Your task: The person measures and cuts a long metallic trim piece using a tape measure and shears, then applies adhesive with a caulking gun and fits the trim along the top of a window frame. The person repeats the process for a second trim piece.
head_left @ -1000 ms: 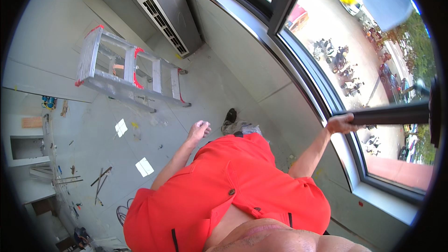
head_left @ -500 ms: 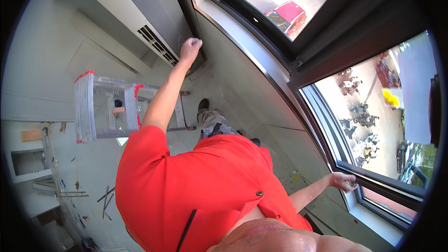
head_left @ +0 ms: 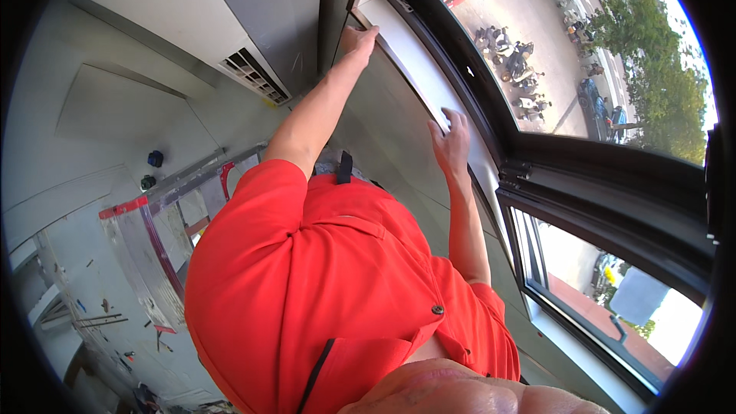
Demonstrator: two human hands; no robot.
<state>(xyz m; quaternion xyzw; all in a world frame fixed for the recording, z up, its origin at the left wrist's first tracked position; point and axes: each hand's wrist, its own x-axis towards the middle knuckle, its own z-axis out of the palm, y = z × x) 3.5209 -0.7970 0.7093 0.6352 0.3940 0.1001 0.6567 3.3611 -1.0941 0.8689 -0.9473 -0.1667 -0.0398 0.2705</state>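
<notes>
A pale window sill (head_left: 425, 69) with a thin brown edge runs along the wall under the dark-framed window (head_left: 498, 119). My left hand (head_left: 359, 41) is at the sill's far end, by the corner, with its fingers reaching to the edge; some fingers are hidden. Closer to me, my right hand (head_left: 454, 140) is at the same edge, its thumb and fingers apart and nothing held in them. Below the sill is a grey-green wall panel (head_left: 383, 107), partly covered by my left forearm.
An aluminium stepladder (head_left: 146, 261) with red trim stands at my left. Beyond it rises a light cabinet-like unit with a vent grille (head_left: 253, 75). Two small dark objects (head_left: 155, 159) and scattered strips (head_left: 100, 320) lie on the floor. A second window (head_left: 583, 261) is at the right.
My right hand has left the lower window frame and moved up and forward to the sill edge. My left hand has moved right, from beside the vent unit to the sill's corner. The view has shifted.
</notes>
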